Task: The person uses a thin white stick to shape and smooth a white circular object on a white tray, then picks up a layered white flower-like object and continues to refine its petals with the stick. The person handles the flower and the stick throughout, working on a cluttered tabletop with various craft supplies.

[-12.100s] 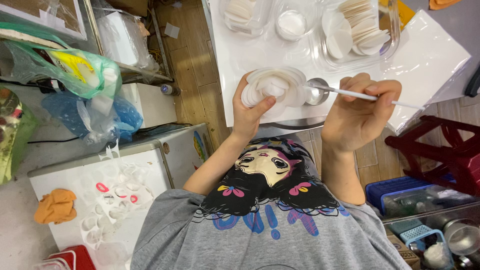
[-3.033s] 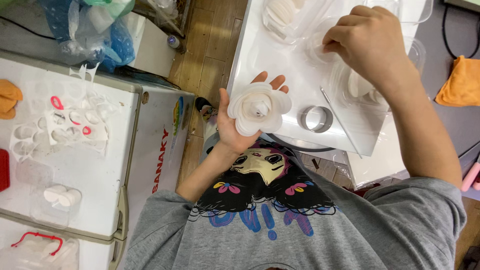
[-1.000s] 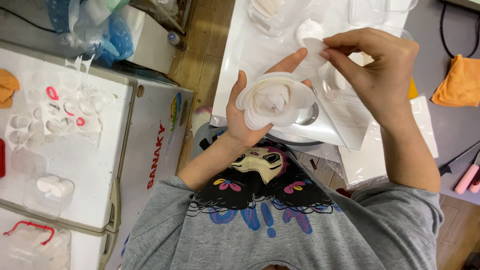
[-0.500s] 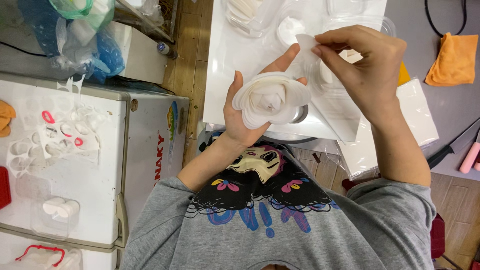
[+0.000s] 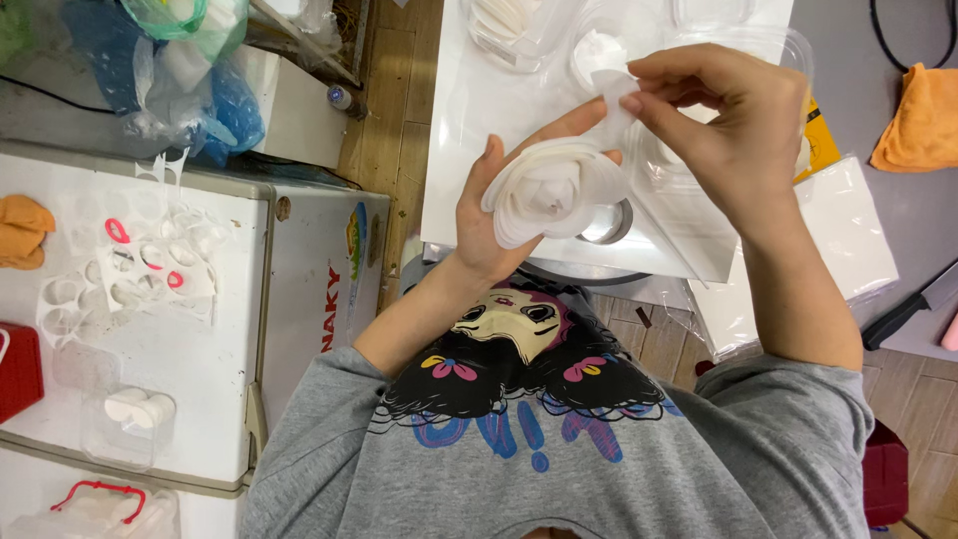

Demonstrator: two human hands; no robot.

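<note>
The layered flower (image 5: 554, 190) and sheet (image 5: 469, 110) are white, the cloths (image 5: 923, 120) orange, the sweatshirt (image 5: 559, 469) grey with a black-haired cartoon print.

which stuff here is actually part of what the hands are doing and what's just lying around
In use:
layered white rose-shaped flower in left hand
thin white petal pinched by right hand
round metal ring cutter

Lying about:
orange cloth
black-handled knife
clear plastic bags

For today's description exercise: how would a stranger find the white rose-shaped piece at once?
Start at the white board on the grey table. Above its near edge, the left hand cups a white layered rose. Unlike the loose flat petals in the clear tubs, it is coiled.
</note>
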